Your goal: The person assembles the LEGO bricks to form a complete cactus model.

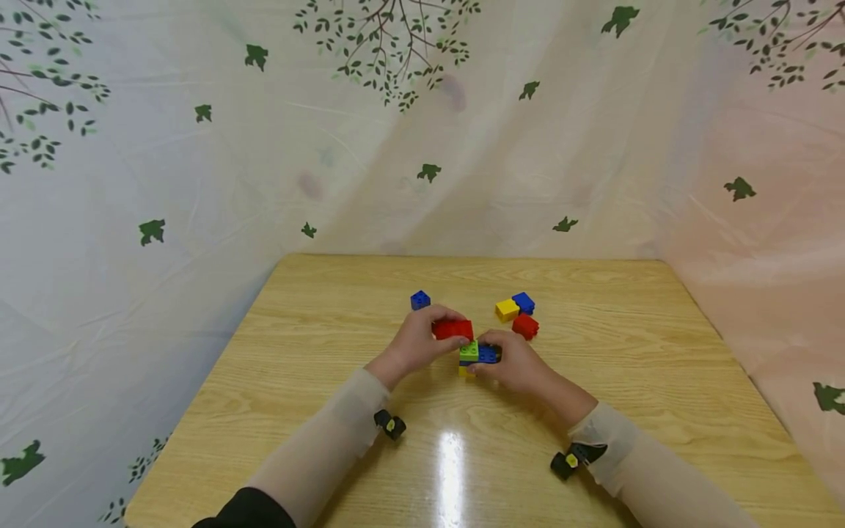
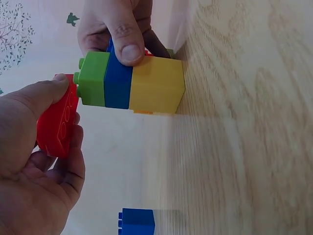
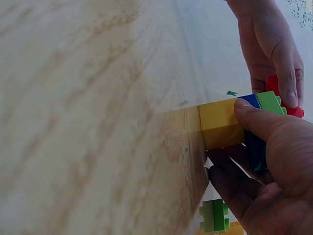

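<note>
Pale sleeves [image 1: 320, 444] lie nearest; the left grip [image 1: 416, 339] pinches a red brick [image 1: 453, 329], long axis crosswise, perhaps touching the upward-studded stack [image 1: 469, 353] clasped by the right grip [image 1: 518, 361].

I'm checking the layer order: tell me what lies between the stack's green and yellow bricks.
A blue brick lies between the green brick and the yellow brick, as the left wrist view shows.

The left hand [image 1: 419, 341] is gripping a red brick [image 1: 452, 329] close by a stack's studded top. The right hand [image 1: 518, 361] is pinching the stack [image 2: 128, 83], which is standing upright: yellow brick [image 2: 157, 87] lowest, blue brick [image 2: 118, 88] jutting sideways, green brick [image 2: 94, 79] topmost.
</note>
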Tool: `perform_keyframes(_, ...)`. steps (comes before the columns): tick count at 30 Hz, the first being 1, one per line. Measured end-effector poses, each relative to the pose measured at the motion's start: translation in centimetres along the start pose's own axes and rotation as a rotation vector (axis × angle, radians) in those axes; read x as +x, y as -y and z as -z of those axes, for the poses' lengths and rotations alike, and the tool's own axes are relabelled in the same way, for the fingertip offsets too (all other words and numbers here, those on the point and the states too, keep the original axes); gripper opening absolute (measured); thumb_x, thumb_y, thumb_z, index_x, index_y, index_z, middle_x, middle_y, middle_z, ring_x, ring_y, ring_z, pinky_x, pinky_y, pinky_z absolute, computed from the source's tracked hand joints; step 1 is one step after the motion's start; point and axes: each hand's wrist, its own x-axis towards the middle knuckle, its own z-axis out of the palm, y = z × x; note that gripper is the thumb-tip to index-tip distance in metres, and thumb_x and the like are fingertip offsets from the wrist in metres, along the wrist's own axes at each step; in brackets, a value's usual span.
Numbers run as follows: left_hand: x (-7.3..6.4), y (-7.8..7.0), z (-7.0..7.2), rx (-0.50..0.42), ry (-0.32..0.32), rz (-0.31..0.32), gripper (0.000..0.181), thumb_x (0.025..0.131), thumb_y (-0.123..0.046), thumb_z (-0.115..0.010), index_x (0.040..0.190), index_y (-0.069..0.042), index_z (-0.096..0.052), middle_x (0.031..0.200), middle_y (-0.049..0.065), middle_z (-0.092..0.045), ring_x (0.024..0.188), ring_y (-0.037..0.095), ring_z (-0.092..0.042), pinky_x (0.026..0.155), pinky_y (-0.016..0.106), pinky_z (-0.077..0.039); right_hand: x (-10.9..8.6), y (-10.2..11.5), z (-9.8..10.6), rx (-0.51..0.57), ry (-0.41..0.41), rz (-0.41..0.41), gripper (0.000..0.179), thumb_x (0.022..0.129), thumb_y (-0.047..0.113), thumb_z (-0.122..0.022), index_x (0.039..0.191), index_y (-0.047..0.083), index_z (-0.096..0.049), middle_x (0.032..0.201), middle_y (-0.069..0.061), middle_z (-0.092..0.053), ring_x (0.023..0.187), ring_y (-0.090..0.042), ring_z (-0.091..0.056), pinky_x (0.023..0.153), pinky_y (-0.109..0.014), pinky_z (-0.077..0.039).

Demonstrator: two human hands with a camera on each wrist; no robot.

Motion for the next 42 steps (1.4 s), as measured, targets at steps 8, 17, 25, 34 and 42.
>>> perform_keyframes(8, -0.43, -0.42, -0.37, -0.023, 0.036, 0.003, 0.033, 0.093, -0.026, -0.082, 0.123, -0.016, -0.074, 0.118, -0.003, -0.069, 0.101, 0.014, -0.063, 0.087, 0.027, -0.058, -0.06, 0.13, 0.01, 0.015, -0.001, -0.016, 0.039, 0.087, 0.029, -0.088, 0.122, 0.018, -0.073, 0.118, 0.004, -0.068, 0.102, -0.021, -0.062, 0.094, -0.041, -0.057)
perform_keyframes(17, -0.34, -0.44, -0.68, -0.008, 0.051, -0.051, 0.029, 0.093, -0.021, -0.083, 0.120, -0.013, -0.076, 0.114, -0.002, -0.071, 0.101, 0.014, -0.062, 0.082, 0.025, -0.058, 0.12, -0.06, 0.04, 0.003, -0.007, 0.003, 0.036, 0.087, 0.029, -0.089, 0.118, 0.019, -0.073, 0.116, 0.006, -0.069, 0.100, -0.021, -0.061, 0.092, -0.038, -0.055)
perform_keyframes(25, -0.47, -0.50, -0.79, 0.002, 0.051, -0.072, 0.029, 0.093, -0.021, -0.083, 0.120, -0.013, -0.077, 0.113, -0.001, -0.072, 0.100, 0.014, -0.063, 0.083, 0.025, -0.058, 0.22, -0.21, 0.03, -0.015, -0.012, 0.046, 0.033, 0.088, 0.031, -0.088, 0.115, 0.018, -0.074, 0.114, 0.006, -0.070, 0.097, -0.017, -0.061, 0.087, -0.033, -0.055)
perform_keyframes(34, -0.58, -0.59, -0.76, 0.011, 0.038, -0.084, 0.029, 0.091, -0.019, -0.085, 0.119, -0.015, -0.079, 0.110, -0.003, -0.072, 0.099, 0.014, -0.062, 0.080, 0.025, -0.058, 0.27, -0.22, -0.03, 0.000, -0.005, 0.056, 0.033, 0.088, 0.030, -0.087, 0.116, 0.018, -0.075, 0.113, 0.005, -0.070, 0.095, -0.018, -0.060, 0.086, -0.034, -0.054)
perform_keyframes(42, -0.41, -0.46, -0.74, -0.004, 0.057, -0.070, 0.028, 0.091, -0.017, -0.085, 0.118, -0.014, -0.079, 0.108, -0.004, -0.072, 0.097, 0.013, -0.063, 0.081, 0.025, -0.058, 0.23, -0.11, -0.04, -0.005, -0.010, 0.065, 0.031, 0.088, 0.029, -0.088, 0.114, 0.017, -0.075, 0.109, 0.006, -0.070, 0.093, -0.017, -0.060, 0.084, -0.034, -0.054)
